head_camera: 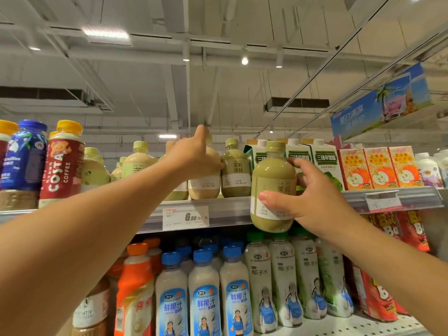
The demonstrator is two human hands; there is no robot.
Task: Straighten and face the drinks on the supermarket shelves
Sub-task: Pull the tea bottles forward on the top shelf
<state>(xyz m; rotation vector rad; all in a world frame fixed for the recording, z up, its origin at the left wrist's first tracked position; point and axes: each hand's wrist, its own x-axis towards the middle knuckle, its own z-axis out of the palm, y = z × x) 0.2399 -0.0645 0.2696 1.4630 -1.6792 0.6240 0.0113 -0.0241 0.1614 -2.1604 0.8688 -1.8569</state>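
The right hand [312, 197] is clutching a green bottle [273, 187] off the shelf edge [228, 209] — thumb in front; the left hand [194, 154] is gripping a beige bottle [206, 183] beside it — nudging neighbours risks toppling.

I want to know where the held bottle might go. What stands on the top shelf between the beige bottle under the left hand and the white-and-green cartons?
In the head view, one green bottle stands there, right beside the beige bottle the left hand holds; the held bottle hides the cartons' side.
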